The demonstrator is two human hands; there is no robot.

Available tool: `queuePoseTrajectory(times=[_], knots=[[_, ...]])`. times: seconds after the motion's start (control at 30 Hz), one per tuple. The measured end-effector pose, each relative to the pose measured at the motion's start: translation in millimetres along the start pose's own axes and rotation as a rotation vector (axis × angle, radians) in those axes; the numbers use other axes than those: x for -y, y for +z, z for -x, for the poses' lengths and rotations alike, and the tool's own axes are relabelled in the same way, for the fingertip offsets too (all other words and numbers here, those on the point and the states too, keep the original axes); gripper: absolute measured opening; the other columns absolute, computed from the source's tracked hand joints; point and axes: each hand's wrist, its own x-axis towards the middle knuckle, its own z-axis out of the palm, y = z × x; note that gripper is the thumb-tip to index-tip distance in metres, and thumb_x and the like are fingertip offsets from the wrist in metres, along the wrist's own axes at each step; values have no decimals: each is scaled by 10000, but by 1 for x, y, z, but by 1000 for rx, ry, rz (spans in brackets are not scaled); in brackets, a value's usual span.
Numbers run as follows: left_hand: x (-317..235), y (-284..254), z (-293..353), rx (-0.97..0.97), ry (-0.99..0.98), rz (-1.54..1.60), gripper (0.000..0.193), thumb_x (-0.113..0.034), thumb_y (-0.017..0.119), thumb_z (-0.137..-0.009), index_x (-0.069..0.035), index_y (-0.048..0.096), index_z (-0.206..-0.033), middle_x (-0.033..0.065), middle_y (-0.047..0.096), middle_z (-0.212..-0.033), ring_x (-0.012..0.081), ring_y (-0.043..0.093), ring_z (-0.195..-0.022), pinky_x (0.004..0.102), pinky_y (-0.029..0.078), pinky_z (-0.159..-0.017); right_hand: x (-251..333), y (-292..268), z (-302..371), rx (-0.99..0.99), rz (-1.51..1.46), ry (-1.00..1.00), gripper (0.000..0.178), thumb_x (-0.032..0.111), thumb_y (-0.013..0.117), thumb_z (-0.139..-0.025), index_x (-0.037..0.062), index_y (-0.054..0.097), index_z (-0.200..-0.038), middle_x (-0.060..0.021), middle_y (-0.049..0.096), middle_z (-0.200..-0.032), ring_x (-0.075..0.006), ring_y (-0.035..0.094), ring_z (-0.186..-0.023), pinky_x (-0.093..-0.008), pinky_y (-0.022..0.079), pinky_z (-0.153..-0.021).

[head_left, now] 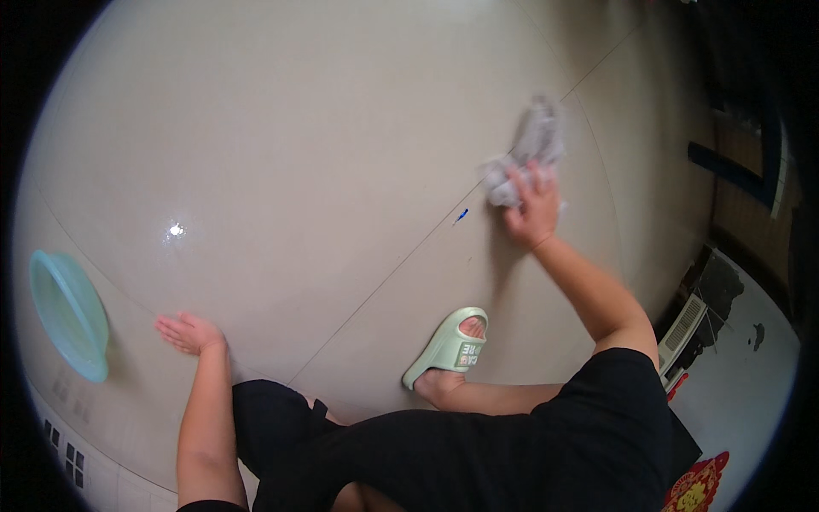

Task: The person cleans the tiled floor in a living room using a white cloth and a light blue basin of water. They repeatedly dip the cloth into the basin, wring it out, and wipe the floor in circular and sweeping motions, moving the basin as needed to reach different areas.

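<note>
A crumpled pale grey cloth (537, 132), slightly smeared by motion, lies on the tiled floor at the upper right. My right hand (534, 207) presses on its near end, the fingers closed over the fabric and partly hidden in its folds. At the lower left, my left hand (191, 331) is propped flat against the floor with straight fingers, holding nothing. Just left of it stands a light blue plastic basin (70, 316). A small blue object (461, 215), too small to make out, lies near a tile seam below the cloth.
My foot in a light green slipper (448, 348) rests below the cloth. Along the right side are dark furniture with a blue frame (734, 169), a white vent-like panel (682, 331) and a grey surface with dark worn patches (751, 358). A red and gold decoration (698, 485) shows at the lower right.
</note>
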Motion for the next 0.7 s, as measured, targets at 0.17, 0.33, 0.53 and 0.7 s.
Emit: queuePoseTrajectory(times=[0.17, 0.33, 0.53, 0.7], knots=[[3, 10, -1, -19, 34, 3, 574, -337, 338, -917, -51, 206, -1396, 106, 162, -1470, 305, 145, -1347, 436, 143, -1070, 140, 5, 44, 168, -190, -377, 751, 406, 681, -527, 316, 476, -1245, -40, 343, -1364, -413, 281, -1236, -528, 351, -840], [1, 6, 1, 6, 19, -34, 584, -307, 389, -898, -48, 216, -1392, 111, 177, -1465, 313, 146, -1346, 448, 154, -1067, 200, 0, 0, 245, -272, -520, 732, 414, 705, -559, 306, 467, -1243, -21, 336, -1373, -365, 265, -1254, -542, 323, -875], [8, 4, 8, 40, -7, -63, 593, -263, 421, -870, -47, 224, -1387, 117, 178, -1463, 315, 138, -1348, 470, 142, -1066, 213, 7, -1, 260, -199, -542, 768, 424, 723, -513, 334, 473, -1234, -6, 345, -1374, -364, 257, -1259, -543, 313, -891], [-18, -18, 6, 83, -23, 2, 620, -280, 426, -858, -34, 212, -1385, 131, 134, -1471, 338, 98, -1351, 487, 104, -1070, 213, 11, 5, 206, -143, -529, 780, 426, 721, -483, 356, 481, -1221, -14, 357, -1362, -382, 263, -1251, -563, 314, -897]])
